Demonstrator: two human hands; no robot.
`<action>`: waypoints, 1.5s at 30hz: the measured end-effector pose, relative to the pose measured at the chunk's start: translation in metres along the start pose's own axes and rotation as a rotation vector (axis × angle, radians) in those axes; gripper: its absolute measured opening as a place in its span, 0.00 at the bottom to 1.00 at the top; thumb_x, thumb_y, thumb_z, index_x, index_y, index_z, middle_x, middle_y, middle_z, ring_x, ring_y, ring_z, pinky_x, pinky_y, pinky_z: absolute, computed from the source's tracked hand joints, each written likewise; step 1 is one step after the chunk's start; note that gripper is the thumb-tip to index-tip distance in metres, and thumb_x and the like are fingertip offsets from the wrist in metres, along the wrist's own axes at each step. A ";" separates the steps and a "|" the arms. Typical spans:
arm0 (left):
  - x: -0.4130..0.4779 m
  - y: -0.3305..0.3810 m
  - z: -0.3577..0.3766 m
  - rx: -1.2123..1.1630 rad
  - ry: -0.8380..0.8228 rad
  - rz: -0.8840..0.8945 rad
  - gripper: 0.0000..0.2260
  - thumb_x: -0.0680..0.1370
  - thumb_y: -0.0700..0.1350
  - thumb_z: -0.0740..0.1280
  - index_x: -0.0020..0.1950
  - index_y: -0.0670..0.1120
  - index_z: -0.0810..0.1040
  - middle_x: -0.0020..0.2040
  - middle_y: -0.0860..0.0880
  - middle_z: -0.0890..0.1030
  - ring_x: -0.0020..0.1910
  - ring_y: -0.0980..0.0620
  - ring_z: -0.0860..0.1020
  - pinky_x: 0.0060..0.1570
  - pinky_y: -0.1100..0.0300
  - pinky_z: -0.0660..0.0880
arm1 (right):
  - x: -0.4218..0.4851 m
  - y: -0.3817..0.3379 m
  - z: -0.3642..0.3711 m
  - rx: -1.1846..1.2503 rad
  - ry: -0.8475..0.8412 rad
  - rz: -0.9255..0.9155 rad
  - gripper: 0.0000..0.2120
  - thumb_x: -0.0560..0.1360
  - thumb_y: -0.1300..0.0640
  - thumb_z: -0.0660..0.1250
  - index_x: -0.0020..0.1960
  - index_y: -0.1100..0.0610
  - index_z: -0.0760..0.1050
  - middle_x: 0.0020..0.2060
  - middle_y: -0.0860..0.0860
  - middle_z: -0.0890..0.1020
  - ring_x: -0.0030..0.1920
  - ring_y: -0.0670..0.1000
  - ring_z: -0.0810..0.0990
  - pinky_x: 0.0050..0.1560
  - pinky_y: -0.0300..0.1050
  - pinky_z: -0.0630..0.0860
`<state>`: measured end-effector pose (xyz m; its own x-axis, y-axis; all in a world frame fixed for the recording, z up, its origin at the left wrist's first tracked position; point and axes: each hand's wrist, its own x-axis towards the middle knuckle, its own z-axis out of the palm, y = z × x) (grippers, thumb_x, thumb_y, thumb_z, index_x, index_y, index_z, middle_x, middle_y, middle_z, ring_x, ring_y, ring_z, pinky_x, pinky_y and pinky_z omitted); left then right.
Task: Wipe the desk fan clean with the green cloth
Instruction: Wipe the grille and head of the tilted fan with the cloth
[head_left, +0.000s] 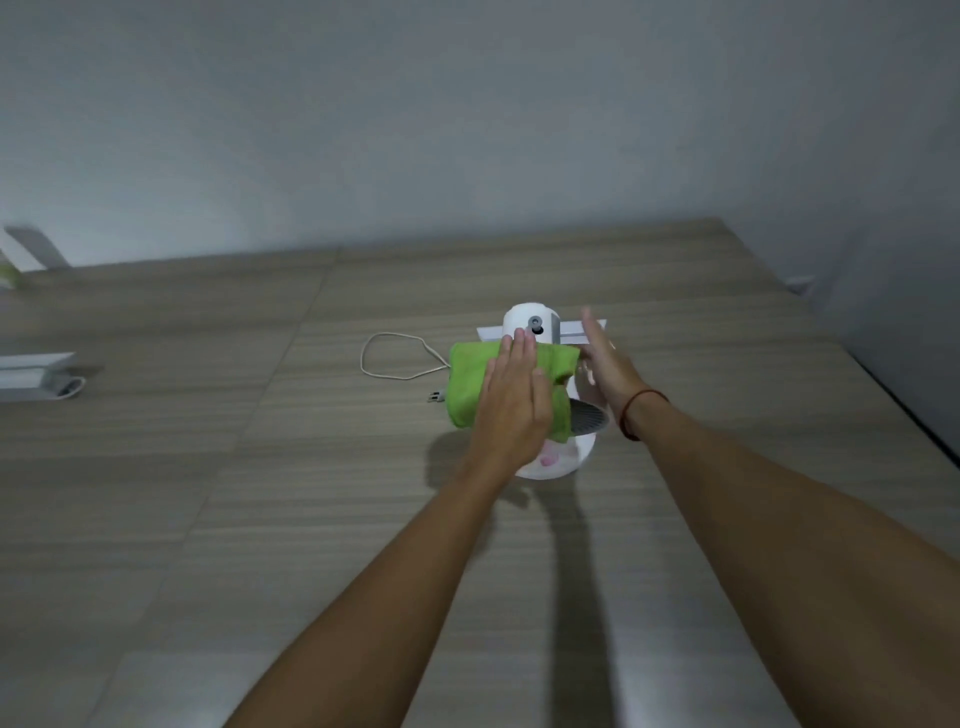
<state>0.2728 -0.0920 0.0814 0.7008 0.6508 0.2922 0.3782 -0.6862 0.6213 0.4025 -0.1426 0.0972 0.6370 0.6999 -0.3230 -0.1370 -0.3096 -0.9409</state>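
Observation:
A small white desk fan stands on the wooden desk, seen from above, with its grille partly showing at the right. A green cloth is draped over the fan's top and left side. My left hand lies flat on the cloth, fingers together, pressing it against the fan. My right hand is held flat against the fan's right side, fingers straight, with a red cord on the wrist. The fan's round base peeks out below my left hand.
The fan's white power cord loops on the desk to the left, its plug lying loose. A white flat strip lies behind the fan. A white box sits at the far left edge. The desk's right edge runs close by the wall.

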 end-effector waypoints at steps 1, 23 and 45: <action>0.001 -0.002 -0.005 -0.068 -0.033 -0.017 0.22 0.83 0.42 0.48 0.78 0.42 0.52 0.80 0.46 0.52 0.79 0.51 0.48 0.78 0.55 0.44 | -0.005 -0.002 0.003 -0.023 0.004 -0.034 0.34 0.60 0.23 0.60 0.48 0.50 0.82 0.56 0.50 0.81 0.56 0.50 0.79 0.63 0.49 0.72; 0.018 -0.040 -0.021 -0.151 0.095 -0.232 0.20 0.84 0.48 0.51 0.74 0.46 0.67 0.77 0.44 0.63 0.78 0.48 0.56 0.76 0.46 0.54 | 0.004 0.013 0.012 -0.177 0.620 -0.076 0.13 0.75 0.54 0.65 0.57 0.57 0.80 0.57 0.58 0.81 0.56 0.58 0.79 0.55 0.47 0.72; 0.016 -0.049 -0.014 -0.210 0.045 -0.225 0.18 0.83 0.51 0.55 0.70 0.47 0.72 0.77 0.43 0.64 0.78 0.49 0.55 0.76 0.50 0.56 | 0.010 0.056 0.025 0.192 0.714 0.096 0.18 0.78 0.51 0.57 0.56 0.60 0.80 0.55 0.61 0.81 0.57 0.63 0.78 0.59 0.55 0.76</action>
<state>0.2573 -0.0434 0.0660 0.5845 0.7956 0.1591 0.3843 -0.4442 0.8093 0.3820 -0.1367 0.0385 0.9444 0.0666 -0.3221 -0.3056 -0.1845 -0.9341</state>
